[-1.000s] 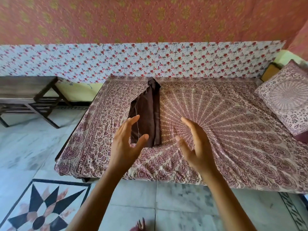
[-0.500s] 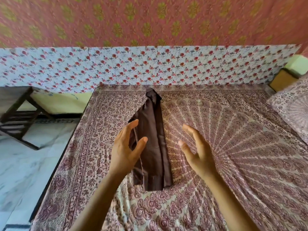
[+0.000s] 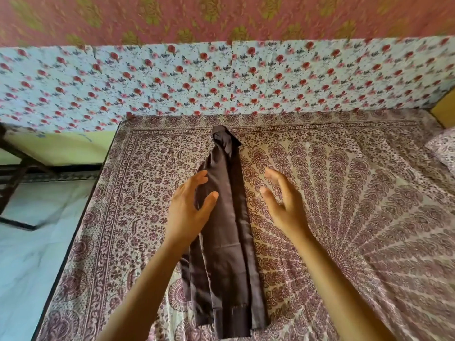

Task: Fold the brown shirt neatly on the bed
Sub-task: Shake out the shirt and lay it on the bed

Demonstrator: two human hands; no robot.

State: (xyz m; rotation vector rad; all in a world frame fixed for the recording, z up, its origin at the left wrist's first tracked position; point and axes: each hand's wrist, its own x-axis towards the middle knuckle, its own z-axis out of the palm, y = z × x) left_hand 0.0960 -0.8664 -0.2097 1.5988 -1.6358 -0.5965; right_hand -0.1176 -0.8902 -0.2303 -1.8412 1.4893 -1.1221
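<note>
The brown shirt (image 3: 225,232) lies on the bed (image 3: 344,217) as a long narrow strip, its collar end toward the wall and its hem near me. My left hand (image 3: 189,205) hovers over the strip's left edge with fingers spread and relaxed, holding nothing. My right hand (image 3: 283,200) hovers just right of the strip, fingers loosely bent, also empty. The left forearm hides part of the shirt's lower left side.
A patterned maroon and cream sheet covers the bed. A floral wall covering (image 3: 221,77) runs behind it. A pillow corner (image 3: 443,148) shows at the far right. A dark wooden bench (image 3: 12,173) stands on the pale floor at the left.
The view has moved closer over the bed, so the shirt looks larger and nearer. Both hands have advanced toward the shirt's middle, still empty and apart.
</note>
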